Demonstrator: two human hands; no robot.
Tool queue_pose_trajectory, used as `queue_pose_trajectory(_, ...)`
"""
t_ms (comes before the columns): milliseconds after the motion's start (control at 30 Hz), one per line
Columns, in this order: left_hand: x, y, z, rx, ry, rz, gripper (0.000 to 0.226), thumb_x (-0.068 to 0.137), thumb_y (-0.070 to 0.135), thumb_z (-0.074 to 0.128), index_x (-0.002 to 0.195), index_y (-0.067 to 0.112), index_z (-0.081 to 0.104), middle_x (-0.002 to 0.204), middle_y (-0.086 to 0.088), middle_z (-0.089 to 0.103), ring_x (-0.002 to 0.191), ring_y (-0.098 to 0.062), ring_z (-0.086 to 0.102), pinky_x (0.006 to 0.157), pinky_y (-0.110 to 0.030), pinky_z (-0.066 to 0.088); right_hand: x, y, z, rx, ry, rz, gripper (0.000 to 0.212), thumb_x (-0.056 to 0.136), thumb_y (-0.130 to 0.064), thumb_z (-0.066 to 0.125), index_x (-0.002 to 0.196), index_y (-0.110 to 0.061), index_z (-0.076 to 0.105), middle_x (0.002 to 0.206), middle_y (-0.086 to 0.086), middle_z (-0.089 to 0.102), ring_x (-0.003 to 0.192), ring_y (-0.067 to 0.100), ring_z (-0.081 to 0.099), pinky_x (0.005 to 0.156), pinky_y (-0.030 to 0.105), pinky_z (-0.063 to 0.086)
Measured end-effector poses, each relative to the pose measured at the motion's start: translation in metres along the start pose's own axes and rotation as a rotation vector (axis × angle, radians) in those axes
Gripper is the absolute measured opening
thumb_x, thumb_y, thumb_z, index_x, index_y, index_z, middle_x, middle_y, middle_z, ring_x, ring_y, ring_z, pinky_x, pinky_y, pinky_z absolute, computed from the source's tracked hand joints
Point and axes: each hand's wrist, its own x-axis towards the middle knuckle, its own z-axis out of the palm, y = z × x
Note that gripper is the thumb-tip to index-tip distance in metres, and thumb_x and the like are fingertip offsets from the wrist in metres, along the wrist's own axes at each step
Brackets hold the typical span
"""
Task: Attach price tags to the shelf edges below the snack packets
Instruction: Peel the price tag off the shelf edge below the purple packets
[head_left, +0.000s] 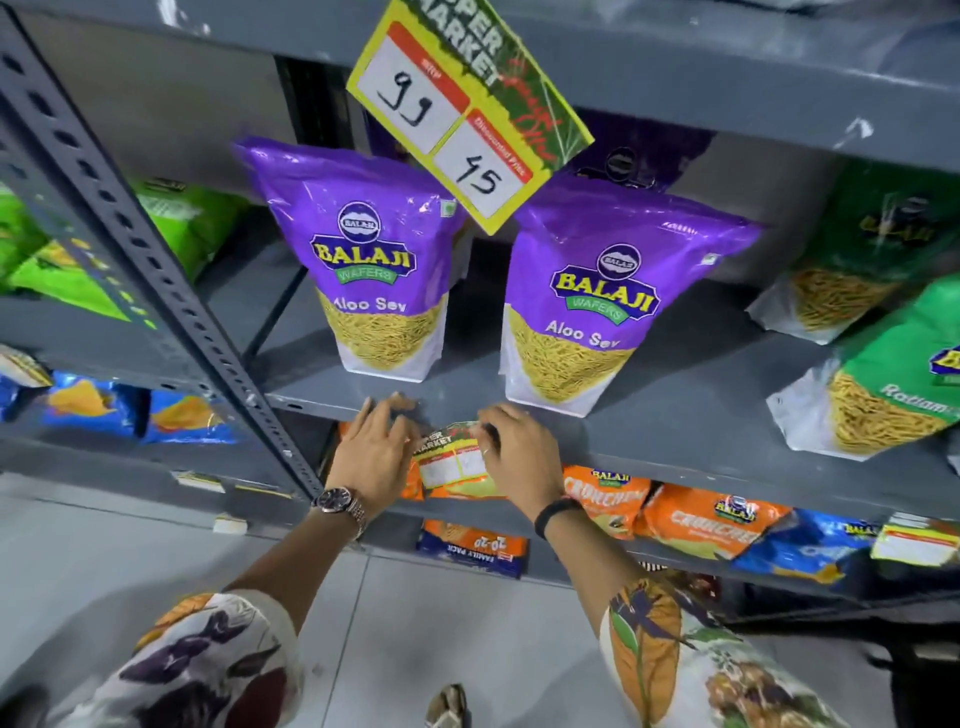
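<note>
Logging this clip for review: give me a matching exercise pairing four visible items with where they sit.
Items:
1. Aloo Sev packets
2. filled price tag
3. blank price tag
4. Crunchem packets

Places:
A. hanging from the upper shelf edge
B. on the shelf below the hands
C. standing on the middle shelf
D. between the left hand and right hand, at the shelf edge

Pairs: 1-C, 2-A, 3-D, 4-B

Grocery shop aisle. Grey slotted-steel shelving (171, 312) stocked in rows with branded snack packets (379, 270); yellow supermarket price card (467, 109) with handwritten 99 and 45 hangs from upper shelf. Tiled floor (467, 623) below.
</note>
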Motion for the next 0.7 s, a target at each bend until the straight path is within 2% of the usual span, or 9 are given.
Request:
queue_pose_trajectory(100,0.005,0.005,-0.015,-0.089,0.079,0.005,0.018,0.091,0.022,0.041,0.087,0.011,0.054,0.109,-0.008,0.060,0.096,-0.027,0.059,0.086,-0.040,0.047,0.000,-0.003,-0.001,0.083,0.059,0.023,0.008,0.091,-0.015,0.054,0.089,-0.008,0.058,0.092,0.009,0.064,0.076,0.031,0.060,0.055,0.040,0.052)
queue_pose_trajectory(167,0.010,0.006,-0.021,-0.121,0.125,0.013,0.022,0.092,0.026,0.041,0.086,0.011,0.055,0.107,-0.006,0.061,0.090,-0.022,0.056,0.079,-0.035,0.046,-0.001,-0.001,-0.003,0.107,0.069,0.039,0.010,0.092,-0.017,0.055,0.093,-0.009,0.060,0.099,0.008,0.066,0.080,0.028,0.062,0.060,0.040,0.055)
queue_pose_trajectory(300,0.008,-0.010,-0.014,-0.043,0.073,0.088,0.027,0.091,0.032,0.040,0.085,0.013,0.058,0.111,-0.006,0.062,0.101,-0.022,0.059,0.099,-0.040,0.039,-0.008,0.008,0.000,0.045,-0.029,0.048,0.010,0.085,-0.022,0.065,0.082,-0.013,0.069,0.125,0.003,0.062,0.095,0.021,0.064,0.072,0.039,0.058)
queue_pose_trajectory(433,0.004,-0.023,0.000,0.104,0.004,0.182,0.026,0.087,0.030,0.043,0.084,0.012,0.062,0.117,-0.011,0.061,0.106,-0.026,0.060,0.104,-0.043,0.033,-0.017,0.009,0.010,-0.102,-0.136,0.074,0.013,0.083,-0.024,0.068,0.082,-0.013,0.075,0.141,0.004,0.050,0.126,0.029,0.047,0.085,0.043,0.052)
queue_pose_trajectory(567,0.004,-0.023,0.000,0.132,0.024,0.195,0.028,0.086,0.030,0.045,0.084,0.011,0.064,0.117,-0.010,0.062,0.105,-0.026,0.061,0.102,-0.043,0.037,-0.019,0.006,0.016,-0.138,-0.096,0.078,0.010,0.080,-0.020,0.070,0.077,-0.013,0.076,0.141,0.005,0.050,0.128,0.032,0.046,0.084,0.045,0.053)
queue_pose_trajectory(700,0.007,-0.019,-0.006,0.079,0.068,0.166,0.026,0.087,0.030,0.042,0.084,0.012,0.061,0.110,-0.007,0.065,0.097,-0.024,0.064,0.094,-0.039,0.041,-0.013,0.002,0.013,-0.109,-0.069,0.111,0.013,0.084,-0.023,0.068,0.081,-0.012,0.074,0.135,0.005,0.056,0.122,0.026,0.051,0.079,0.042,0.055)
